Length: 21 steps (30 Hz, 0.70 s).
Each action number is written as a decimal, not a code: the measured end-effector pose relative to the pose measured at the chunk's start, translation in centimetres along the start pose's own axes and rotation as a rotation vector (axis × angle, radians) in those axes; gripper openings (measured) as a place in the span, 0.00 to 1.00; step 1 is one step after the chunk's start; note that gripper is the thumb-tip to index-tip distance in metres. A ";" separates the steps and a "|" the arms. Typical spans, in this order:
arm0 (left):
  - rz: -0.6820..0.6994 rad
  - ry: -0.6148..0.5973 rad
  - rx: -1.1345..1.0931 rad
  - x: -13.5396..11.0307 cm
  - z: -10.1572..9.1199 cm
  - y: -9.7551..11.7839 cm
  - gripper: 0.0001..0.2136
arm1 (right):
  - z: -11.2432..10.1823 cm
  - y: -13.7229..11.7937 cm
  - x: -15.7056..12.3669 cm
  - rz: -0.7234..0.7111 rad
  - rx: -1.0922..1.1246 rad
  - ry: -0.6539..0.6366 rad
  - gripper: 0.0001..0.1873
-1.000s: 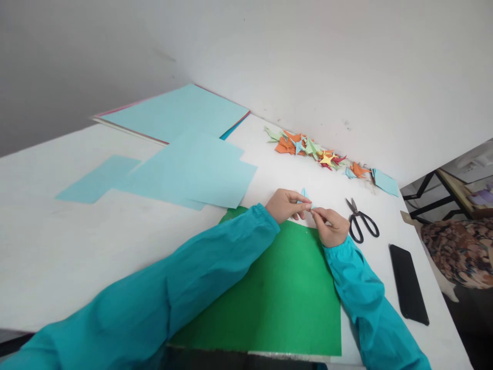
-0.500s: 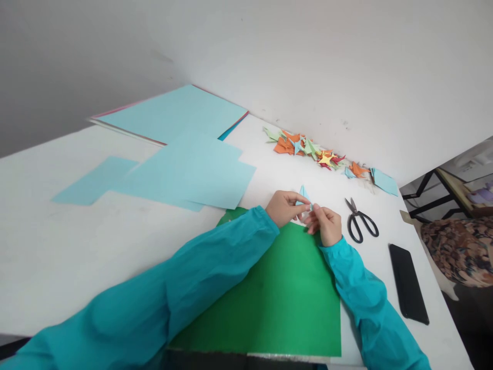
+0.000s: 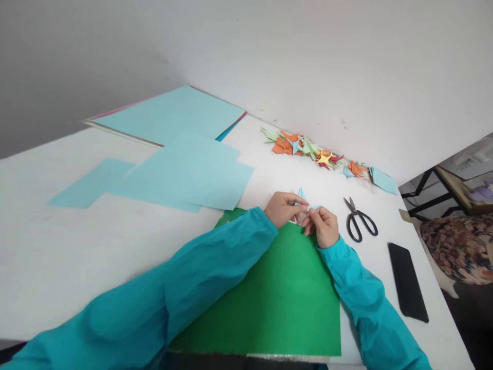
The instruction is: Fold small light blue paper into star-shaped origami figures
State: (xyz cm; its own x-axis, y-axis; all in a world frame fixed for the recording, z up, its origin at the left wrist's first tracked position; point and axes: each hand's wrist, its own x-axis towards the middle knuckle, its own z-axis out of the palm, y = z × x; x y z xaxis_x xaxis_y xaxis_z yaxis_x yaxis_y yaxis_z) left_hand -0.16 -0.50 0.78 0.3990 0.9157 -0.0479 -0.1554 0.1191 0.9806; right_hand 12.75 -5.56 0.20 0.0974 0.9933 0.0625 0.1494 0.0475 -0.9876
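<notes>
A small light-blue folded paper piece [image 3: 302,194] is pinched between both my hands, one point of it sticking up beyond the fingers. My left hand [image 3: 284,208] grips it from the left with thumb and fingertips. From the right, my right hand [image 3: 323,226] pinches it, its thumb and forefinger meeting the left fingertips; much of the paper is hidden there. Both hands are over the far edge of a green sheet [image 3: 285,288] that lies on the white table [image 3: 96,246]. Black-handled scissors [image 3: 360,221] lie a little right of my right hand.
Several light-blue sheets [image 3: 185,174] lie at the left, before a stack of large coloured paper [image 3: 173,113]. Along the wall is a row of colourful folded paper shapes [image 3: 308,148], ending at light-blue paper squares [image 3: 383,181]. A black phone [image 3: 408,282] lies near the right edge.
Both hands stay together on the folded paper, with the fingers slightly shifted. More of the paper's right side now shows above the right fingertips. The view has moved slightly.
</notes>
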 end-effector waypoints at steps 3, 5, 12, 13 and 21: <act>-0.032 -0.030 -0.072 0.0 -0.1 0.1 0.10 | 0.0 0.1 0.0 -0.014 0.009 -0.007 0.18; -0.027 -0.035 -0.076 0.0 -0.1 0.0 0.11 | 0.0 0.2 0.0 -0.016 0.025 -0.004 0.18; 0.071 0.006 0.010 0.0 0.1 -0.3 0.11 | 0.0 0.3 0.1 0.015 0.037 0.011 0.18; 0.072 0.004 0.008 0.0 0.1 -0.3 0.11 | 0.1 0.3 0.1 0.016 0.028 0.018 0.17; 0.052 -0.018 -0.013 0.1 -0.1 -0.2 0.10 | 0.3 0.2 -0.2 -0.029 -0.044 0.031 0.16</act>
State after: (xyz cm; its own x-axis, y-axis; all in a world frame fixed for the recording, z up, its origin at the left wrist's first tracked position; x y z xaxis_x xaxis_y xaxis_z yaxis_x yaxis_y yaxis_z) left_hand -0.17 -0.37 0.59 0.4059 0.9139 0.0070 -0.1880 0.0760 0.9792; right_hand 12.49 -5.69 -0.08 0.1225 0.9878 0.0957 0.1958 0.0705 -0.9781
